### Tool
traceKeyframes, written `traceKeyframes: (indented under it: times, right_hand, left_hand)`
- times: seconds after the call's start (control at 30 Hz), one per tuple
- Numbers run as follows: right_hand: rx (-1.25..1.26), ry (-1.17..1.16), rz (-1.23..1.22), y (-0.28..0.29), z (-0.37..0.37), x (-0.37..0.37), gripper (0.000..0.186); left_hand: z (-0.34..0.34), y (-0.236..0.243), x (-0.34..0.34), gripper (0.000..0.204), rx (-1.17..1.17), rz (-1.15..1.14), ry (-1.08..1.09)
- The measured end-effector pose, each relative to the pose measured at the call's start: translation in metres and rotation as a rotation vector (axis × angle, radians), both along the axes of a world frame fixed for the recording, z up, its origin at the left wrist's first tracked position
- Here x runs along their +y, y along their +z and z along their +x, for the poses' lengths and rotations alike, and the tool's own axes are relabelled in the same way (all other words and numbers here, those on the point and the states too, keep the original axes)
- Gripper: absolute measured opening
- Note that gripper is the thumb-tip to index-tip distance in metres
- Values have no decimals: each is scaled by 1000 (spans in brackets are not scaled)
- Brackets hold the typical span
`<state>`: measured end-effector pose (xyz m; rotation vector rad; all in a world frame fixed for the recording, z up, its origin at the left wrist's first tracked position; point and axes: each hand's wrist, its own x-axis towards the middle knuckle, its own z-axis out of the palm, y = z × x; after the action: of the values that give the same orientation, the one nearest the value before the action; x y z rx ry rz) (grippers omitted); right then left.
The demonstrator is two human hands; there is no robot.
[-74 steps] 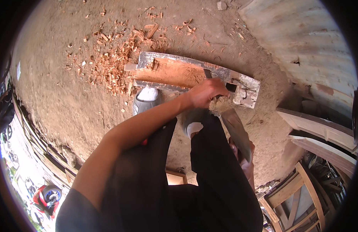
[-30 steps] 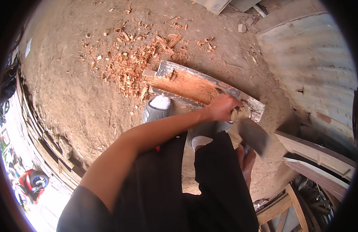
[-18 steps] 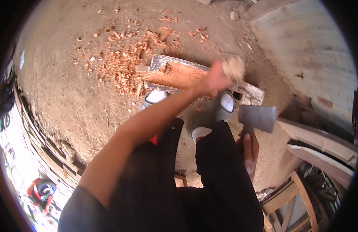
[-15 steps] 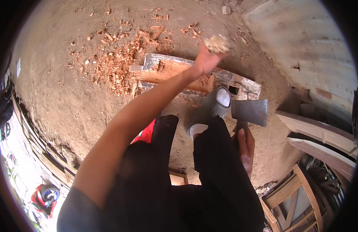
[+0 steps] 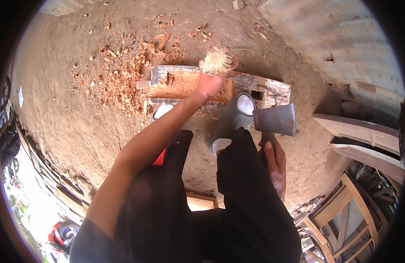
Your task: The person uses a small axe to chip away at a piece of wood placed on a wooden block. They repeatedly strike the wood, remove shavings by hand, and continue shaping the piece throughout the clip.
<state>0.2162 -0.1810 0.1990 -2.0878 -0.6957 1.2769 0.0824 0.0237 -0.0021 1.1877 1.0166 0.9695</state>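
Observation:
My left hand point(image 5: 213, 86) is raised over a low wooden bench, its fingers closed round a pale clump point(image 5: 215, 62) with a ragged, fibrous face. What kind of thing the clump is I cannot make out. Beside my right knee, my right hand point(image 5: 277, 160) grips the dark handle of an axe point(image 5: 274, 120), whose broad grey head points upward. Below the left hand, a reddish-brown piece of wood point(image 5: 180, 91) lies lengthwise on the worn, flaking bench point(image 5: 278, 90). My left forearm and hand cover part of the wood.
Reddish wood chips point(image 5: 128, 83) litter the dirt floor left of and beyond the bench. My grey boot point(image 5: 231, 118) stands close against its near side. At right are a metal sheet wall point(image 5: 334, 39), stacked boards point(image 5: 364, 131) and a wooden frame point(image 5: 342, 215).
My left hand has shifted left and turned, so the clump's fibrous face shows more fully. The axe stays upright in my right hand. The whole view has shifted slightly.

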Motion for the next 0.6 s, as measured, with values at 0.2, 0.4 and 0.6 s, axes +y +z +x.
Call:
traceKeyframes:
  times: [0.2,0.4,0.6]
  right_hand:
    - [11,78,20,0,8,3,45]
    - [-22,163,47,30,8,16,46]
    - [-208,46,541,43,-2,15,63]
  left_hand:
    - [6,-14,-9,22,196,204,-210]
    - [9,-88,-18,43,206,586,-247]
    - [15,-16,-25,49,88,276,-268]
